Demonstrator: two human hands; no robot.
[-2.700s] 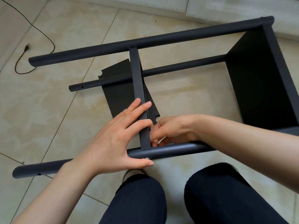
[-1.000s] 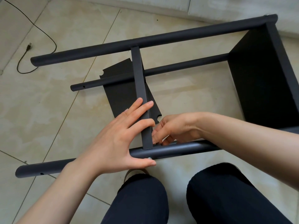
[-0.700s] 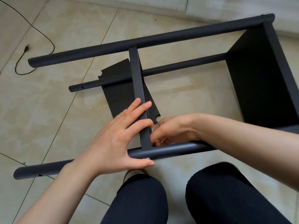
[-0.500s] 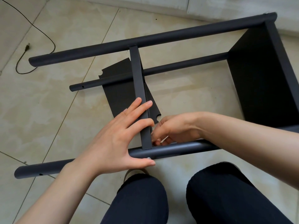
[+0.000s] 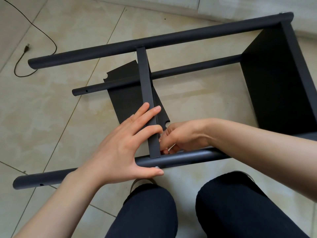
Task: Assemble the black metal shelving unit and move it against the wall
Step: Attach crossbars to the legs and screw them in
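- Little has shifted over the last seconds: the left hand (image 5: 125, 143) still lies flat, fingers straight across the crossbar (image 5: 147, 103), thumb under the near pole (image 5: 180, 159) beside a screw head (image 5: 157, 167).
- The right hand (image 5: 181, 136) keeps its curled fingers at the joint; what it pinches cannot be told.
- The shelving unit (image 5: 277, 79) lies on its side on the tiled floor (image 5: 42, 117), part-built, probably mid-fastening.
- No readable writing.

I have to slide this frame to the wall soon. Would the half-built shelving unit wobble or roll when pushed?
Probably wobbly: the shelving unit has only one end panel fixed, and the poles' other ends stand free. The round near pole might roll, though the crossbar likely resists that.
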